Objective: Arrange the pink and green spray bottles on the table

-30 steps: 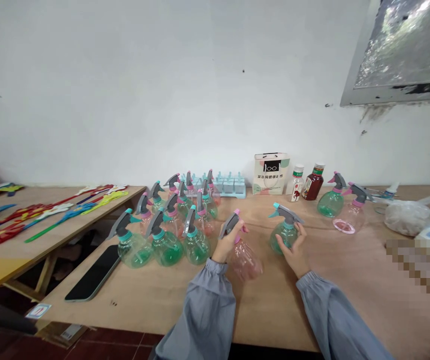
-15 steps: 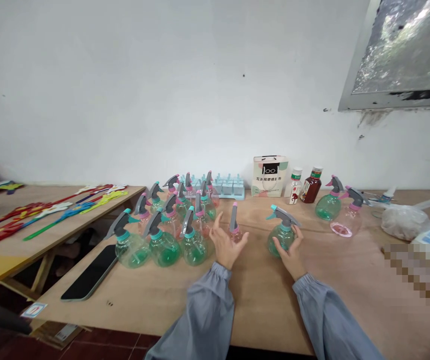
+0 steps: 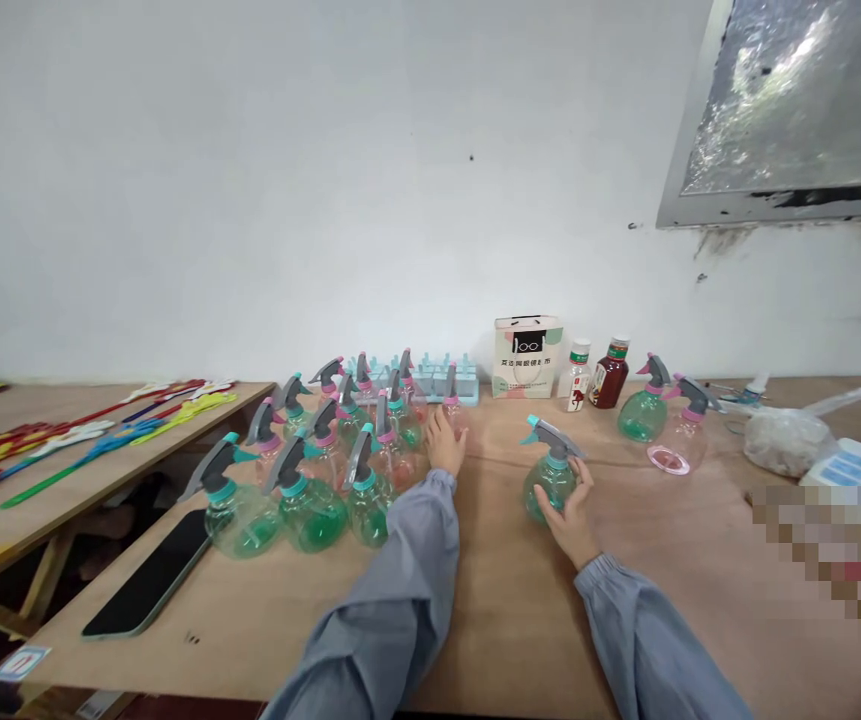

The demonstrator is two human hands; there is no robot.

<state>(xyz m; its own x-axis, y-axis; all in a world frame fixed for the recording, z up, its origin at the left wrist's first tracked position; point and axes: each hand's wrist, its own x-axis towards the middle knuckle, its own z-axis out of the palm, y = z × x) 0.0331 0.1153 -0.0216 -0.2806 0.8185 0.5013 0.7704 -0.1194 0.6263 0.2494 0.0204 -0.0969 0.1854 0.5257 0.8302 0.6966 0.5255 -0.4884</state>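
My left hand [image 3: 445, 445] reaches to the back of the group and is closed round a pink spray bottle [image 3: 452, 402] with a grey-and-pink trigger head; the hand hides its lower body. My right hand [image 3: 571, 512] holds a green spray bottle [image 3: 546, 488] with a teal collar and nozzle, fingers and thumb at its right side; the bottle is upright. Left of my left hand stand several green and pink spray bottles in rows, among them a front green one [image 3: 314, 518]. Some hold green liquid near the bottom.
A phone [image 3: 151, 575] lies at the left front. Along the wall stand a light-blue rack [image 3: 466, 384], a paper bag [image 3: 526, 360] and two small bottles. Two more spray bottles [image 3: 644, 412], a plastic bag [image 3: 786, 440] and a white-blue box [image 3: 846, 463] are at the right.
My left hand has moved back towards the wall, and the pink spray bottle has moved back with it. My right hand stays at the green bottle. The view has shifted slightly.
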